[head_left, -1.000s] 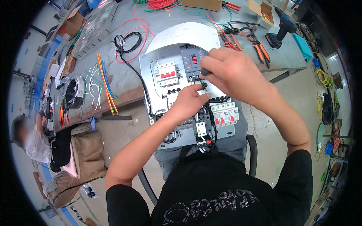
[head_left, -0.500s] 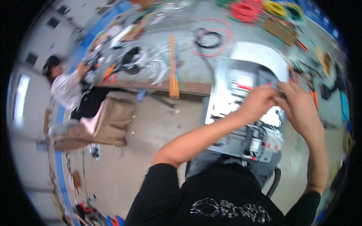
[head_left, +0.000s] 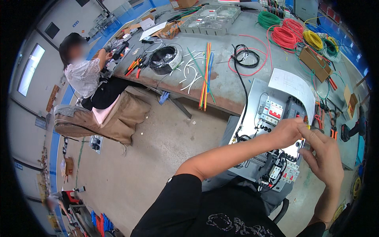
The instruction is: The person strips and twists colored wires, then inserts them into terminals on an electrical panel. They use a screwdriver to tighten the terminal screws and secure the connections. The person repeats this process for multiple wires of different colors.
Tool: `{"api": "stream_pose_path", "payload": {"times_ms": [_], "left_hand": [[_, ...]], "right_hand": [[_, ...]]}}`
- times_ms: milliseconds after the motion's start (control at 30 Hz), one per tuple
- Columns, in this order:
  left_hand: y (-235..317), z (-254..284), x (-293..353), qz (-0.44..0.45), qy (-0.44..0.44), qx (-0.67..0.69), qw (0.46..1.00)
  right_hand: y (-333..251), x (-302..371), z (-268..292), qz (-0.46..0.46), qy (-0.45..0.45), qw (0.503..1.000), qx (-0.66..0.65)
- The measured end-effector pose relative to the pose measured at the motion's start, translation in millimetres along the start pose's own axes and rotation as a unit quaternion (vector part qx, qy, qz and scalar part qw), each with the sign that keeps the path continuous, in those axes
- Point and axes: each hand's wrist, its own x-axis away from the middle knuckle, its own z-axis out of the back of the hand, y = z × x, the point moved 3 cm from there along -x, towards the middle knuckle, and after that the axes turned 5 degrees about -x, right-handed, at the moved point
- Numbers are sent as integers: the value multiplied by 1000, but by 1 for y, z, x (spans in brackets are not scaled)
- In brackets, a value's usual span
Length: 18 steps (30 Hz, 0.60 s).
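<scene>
On the person's lap (head_left: pixel 222 184), right by the workbench (head_left: pixel 229 89), sits a grey panel (head_left: pixel 252 123) with breakers (head_left: pixel 272 111). The left hand (head_left: pixel 289 133) and right hand (head_left: pixel 323 153) nearly meet over its right side, fingers bent; honestly can't tell what they're gripping.

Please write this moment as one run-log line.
Left hand: over panel | Right hand: beside left, grip unclear | Red-switched breaker: mounted on panel
</scene>
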Motion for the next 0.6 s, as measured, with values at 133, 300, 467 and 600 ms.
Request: {"api": "stream_pose_path", "payload": {"times_ms": [133,300,467,600], "left_hand": [[6,4,5,-21,-50,-38,998],[-1,8,7,-16,-39,-29,999],[-8,8,4,-9,-37,-26,999],[-3,5,1,-2,-66,5,998]], "right_hand": [[19,-21,5,37,81,996,15],[53,-4,21,-49,125,991,2],[25,15,16,-90,25,995,-46],[4,-2,5,-28,-3,997,-68]]}}
